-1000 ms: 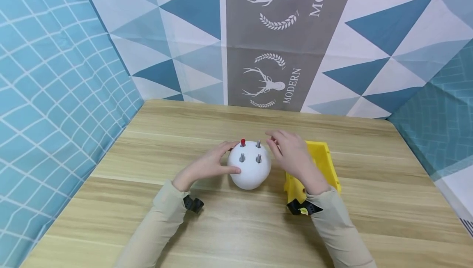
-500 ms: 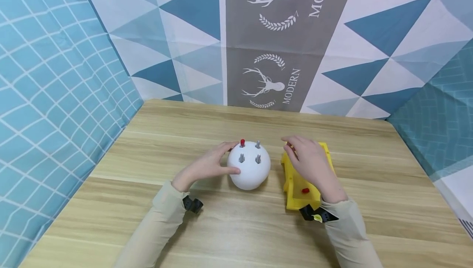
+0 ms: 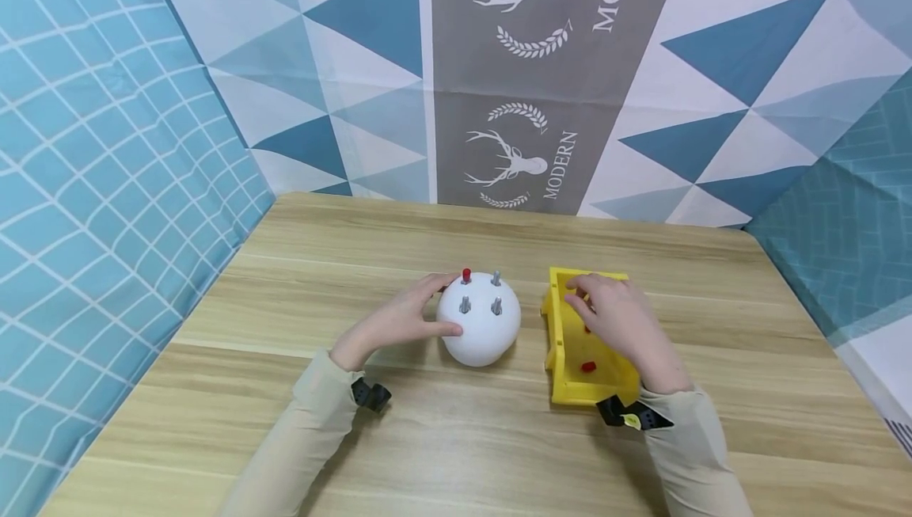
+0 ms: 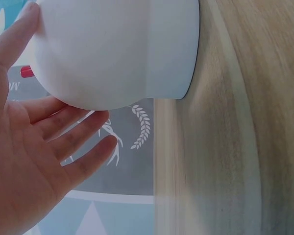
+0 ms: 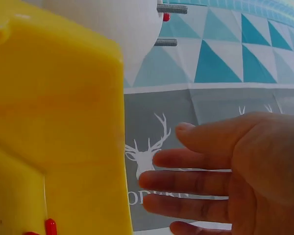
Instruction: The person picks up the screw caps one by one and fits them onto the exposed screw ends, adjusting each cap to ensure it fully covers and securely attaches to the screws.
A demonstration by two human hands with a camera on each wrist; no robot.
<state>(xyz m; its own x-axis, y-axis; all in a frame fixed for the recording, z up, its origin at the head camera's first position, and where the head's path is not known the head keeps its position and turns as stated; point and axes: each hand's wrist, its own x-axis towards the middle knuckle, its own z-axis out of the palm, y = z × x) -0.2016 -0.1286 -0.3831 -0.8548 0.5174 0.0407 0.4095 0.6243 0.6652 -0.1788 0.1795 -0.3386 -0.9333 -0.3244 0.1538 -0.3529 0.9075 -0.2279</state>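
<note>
A white ball-shaped body [image 3: 480, 339] is sitting between the two hands, touching the left one and lying apart from the right. The left hand [image 3: 399, 317] is gripping it from its own side: the thumb is pressing on the near face and the fingers are reaching round the far face, while in the left wrist view the little finger is spreading clear of the surface. Ahead of the left thumb, on the upper part of the body, three bare threaded metal studs [image 3: 496, 307] are sticking out, and a red cap [image 3: 466, 274] is standing at the fourth corner, just beside the left fingertips.

The right hand [image 3: 621, 323] is hovering over a yellow plastic bin [image 3: 558, 343], its fingers loosely extended, holding nothing, and pointing toward the white body. The bin is lying beneath that hand and reaching out past its fingertips on the side toward the left hand. Inside, a small red piece [image 3: 588, 366] is resting below the right palm, nearer the wrist than the fingertips; another red bit is showing under the right thumb, mostly hidden by the hand.

A black strap [image 3: 372, 395] is circling the left wrist, with a similar one on the right. Under both hands a wood-grain table [image 3: 456, 454] is spreading, and beyond them a grey deer-print panel [image 3: 463, 66] is hanging.
</note>
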